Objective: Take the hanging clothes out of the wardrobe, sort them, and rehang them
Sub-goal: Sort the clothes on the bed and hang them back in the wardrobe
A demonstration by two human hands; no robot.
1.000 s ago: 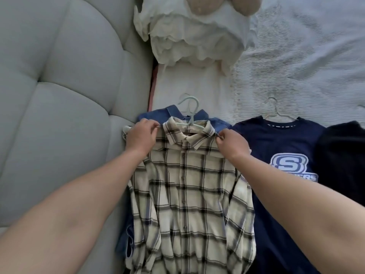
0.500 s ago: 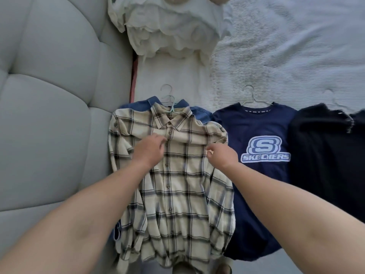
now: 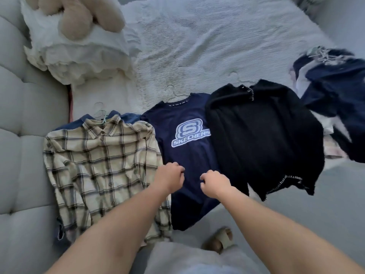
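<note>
Three garments flat on the bed [image 3: 227,42], still on hangers: plaid shirt [image 3: 102,163] left (over a blue one), navy Skechers tee [image 3: 187,135] middle, black fleece [image 3: 262,135] right. Left hand [image 3: 167,177] and right hand [image 3: 214,182] hover over the tee's lower half, fingers loosely curled, gripping nothing. More clothes piled far right [image 3: 335,99]

Two bare forearms, no sleeves, beige open-toe slipper [image 3: 219,240], pale garment below

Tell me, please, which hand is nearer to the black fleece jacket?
The right hand: it hovers over the navy T-shirt, just short of the black fleece jacket. The left hand is further away, beside the plaid shirt.
</note>
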